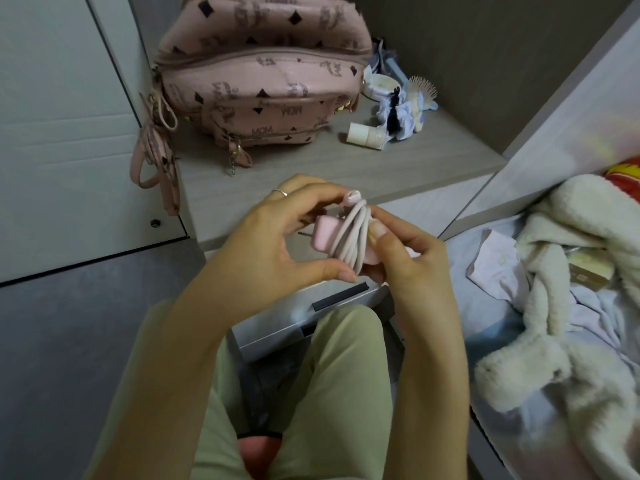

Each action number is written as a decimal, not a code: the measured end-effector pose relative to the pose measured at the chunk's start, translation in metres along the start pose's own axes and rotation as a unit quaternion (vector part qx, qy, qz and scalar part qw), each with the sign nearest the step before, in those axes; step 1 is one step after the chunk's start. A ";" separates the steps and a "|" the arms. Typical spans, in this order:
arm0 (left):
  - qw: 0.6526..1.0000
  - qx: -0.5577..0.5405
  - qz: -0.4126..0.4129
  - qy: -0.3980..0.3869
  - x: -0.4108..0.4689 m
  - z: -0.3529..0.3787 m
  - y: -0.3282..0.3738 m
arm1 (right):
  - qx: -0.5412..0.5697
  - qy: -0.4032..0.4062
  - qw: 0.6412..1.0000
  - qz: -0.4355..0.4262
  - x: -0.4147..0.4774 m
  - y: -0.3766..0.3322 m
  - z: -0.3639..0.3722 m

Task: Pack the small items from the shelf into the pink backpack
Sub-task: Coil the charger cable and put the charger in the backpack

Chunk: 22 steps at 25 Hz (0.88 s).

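1. Head view: pale pink charger (327, 232), matching cable (351, 237) coiled tight round it.
2. Left hand (277, 244) pinches it top and bottom, and right hand (412, 265) has its fingers curled, thumb pressing the coil.
3. Held just in front of the shelf (311, 168), well apart from the backpack (263, 74).

A pale wood-grain shelf (311, 168) sits in a recess with a dull grey-brown back wall (485, 46). To the left stands a white cabinet door (52, 116) with a small round fitting (155, 223) near its lower corner. Smooth grey floor (69, 341) runs below it. Under the shelf, a silvery drawer front (277, 327) carries a black bar handle (339, 296). A white side panel (571, 116) slants along the right. Beside it lies a bed sheet (491, 341), pale blue, under a rumpled cream fleece blanket (571, 271). The light is soft and even.
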<state>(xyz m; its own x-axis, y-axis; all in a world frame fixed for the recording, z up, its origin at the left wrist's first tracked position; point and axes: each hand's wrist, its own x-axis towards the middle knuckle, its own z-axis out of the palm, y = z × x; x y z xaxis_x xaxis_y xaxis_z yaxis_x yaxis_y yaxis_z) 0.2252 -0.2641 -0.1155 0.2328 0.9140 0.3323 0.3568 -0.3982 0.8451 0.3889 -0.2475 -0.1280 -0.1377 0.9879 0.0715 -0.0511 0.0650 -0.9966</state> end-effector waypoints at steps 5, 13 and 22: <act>0.998 0.047 0.039 0.009 0.021 -0.023 0.017 | 0.014 -0.002 1.000 0.001 0.017 -0.028 0.007; 0.975 0.053 0.136 0.165 0.058 -0.068 0.054 | -0.048 -0.077 0.991 -0.103 0.073 -0.111 0.027; 0.980 -0.010 0.072 0.186 0.081 -0.116 0.063 | -0.354 -0.268 0.848 -0.290 0.111 -0.165 0.042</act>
<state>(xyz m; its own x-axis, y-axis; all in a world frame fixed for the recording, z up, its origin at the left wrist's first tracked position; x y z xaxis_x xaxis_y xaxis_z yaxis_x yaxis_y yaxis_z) 0.1618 -0.2061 0.0130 -0.0686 0.8156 0.5745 0.3251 -0.5262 0.7858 0.3405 -0.1541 0.0457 -0.7316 0.5679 0.3773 0.3162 0.7729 -0.5501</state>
